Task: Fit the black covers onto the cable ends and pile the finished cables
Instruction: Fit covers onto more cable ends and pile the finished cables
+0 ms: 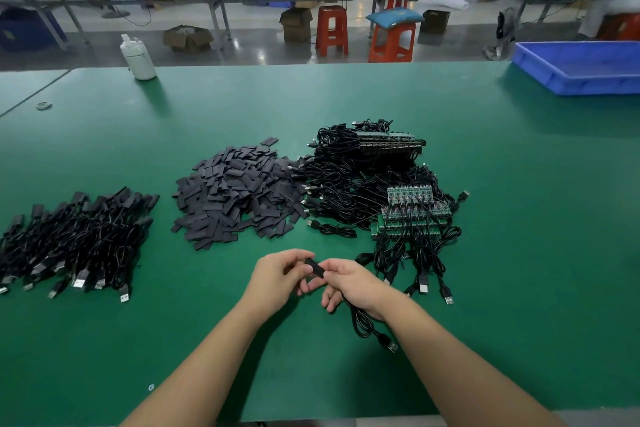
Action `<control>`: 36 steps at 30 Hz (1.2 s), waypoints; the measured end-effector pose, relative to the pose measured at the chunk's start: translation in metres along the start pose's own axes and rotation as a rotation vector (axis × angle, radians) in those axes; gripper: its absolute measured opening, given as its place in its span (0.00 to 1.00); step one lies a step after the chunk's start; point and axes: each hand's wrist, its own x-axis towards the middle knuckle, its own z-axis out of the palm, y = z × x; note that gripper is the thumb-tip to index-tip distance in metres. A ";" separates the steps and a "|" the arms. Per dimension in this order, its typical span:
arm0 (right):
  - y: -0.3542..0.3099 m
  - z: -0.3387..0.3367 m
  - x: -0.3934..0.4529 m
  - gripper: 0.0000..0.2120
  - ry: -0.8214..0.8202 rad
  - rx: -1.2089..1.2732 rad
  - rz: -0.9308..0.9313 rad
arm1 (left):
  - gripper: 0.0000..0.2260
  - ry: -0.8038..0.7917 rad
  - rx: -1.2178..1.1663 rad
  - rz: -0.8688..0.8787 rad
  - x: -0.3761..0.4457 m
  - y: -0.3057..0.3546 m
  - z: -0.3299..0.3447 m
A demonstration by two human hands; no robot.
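Observation:
Over the near middle of the green table, my left hand (277, 276) and my right hand (349, 282) meet on one black cover (316, 267), each pinching an end of it. A black cable (363, 326) hangs from my right hand and ends in a USB plug (391, 346) lying on the table. A heap of loose black covers (239, 194) lies ahead at centre. To its right sits a tangle of bare cables with green circuit boards (408, 204). At the far left lies the pile of covered cables (72, 239).
A white bottle (138, 57) stands at the table's far edge on the left. A blue plastic tray (581, 68) sits at the far right corner. Orange stools, cardboard boxes and another long workbench stand beyond the table.

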 end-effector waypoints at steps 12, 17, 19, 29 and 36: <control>-0.025 0.024 0.018 0.09 0.346 -0.043 -0.109 | 0.02 0.346 -0.187 -0.063 -0.015 0.016 0.012; -0.057 0.052 0.020 0.07 0.291 0.222 -0.124 | 0.05 0.178 -0.279 -0.115 -0.016 0.016 0.003; -0.063 0.055 0.022 0.06 0.294 0.196 -0.130 | 0.05 0.215 -0.261 -0.131 -0.016 0.015 -0.008; -0.045 -0.008 0.002 0.06 0.392 -0.476 -0.150 | 0.17 0.580 0.778 -0.341 0.009 -0.038 -0.187; -0.050 -0.046 -0.010 0.07 0.591 -0.666 -0.239 | 0.20 0.602 0.997 -0.500 0.015 -0.074 -0.242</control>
